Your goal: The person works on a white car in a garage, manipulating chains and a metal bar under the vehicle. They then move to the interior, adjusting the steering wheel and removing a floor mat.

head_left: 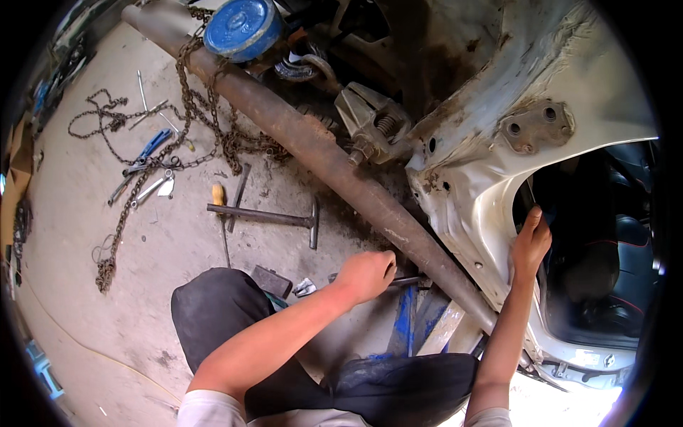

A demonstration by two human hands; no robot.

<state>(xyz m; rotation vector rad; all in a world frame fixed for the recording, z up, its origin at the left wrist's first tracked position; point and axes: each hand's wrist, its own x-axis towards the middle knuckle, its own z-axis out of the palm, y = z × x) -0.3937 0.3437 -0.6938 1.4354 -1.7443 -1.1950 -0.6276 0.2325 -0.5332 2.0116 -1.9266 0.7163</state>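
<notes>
My left hand (366,276) is closed in a fist over the floor, between my knees and a long rusty pipe. A dark rod (407,281) shows just right of the fist; I cannot tell whether the fingers hold it. My right hand (531,245) rests at the edge of the door opening of a pale car body (489,231), fingers curled round the pillar and thumb upward. The thick pipe (313,142) runs diagonally from the upper left to the sill. Near its middle, a metal clamp (373,121) with a spring grips the crumpled body panel.
On the floor at left lie a rusty chain (153,162), a T-shaped steel hammer (267,215), blue-handled pliers (153,144) and a wrench (151,188). A dark block (272,281) sits by my left knee. A blue stand (404,320) is under the pipe; a blue round cap (242,27) is above.
</notes>
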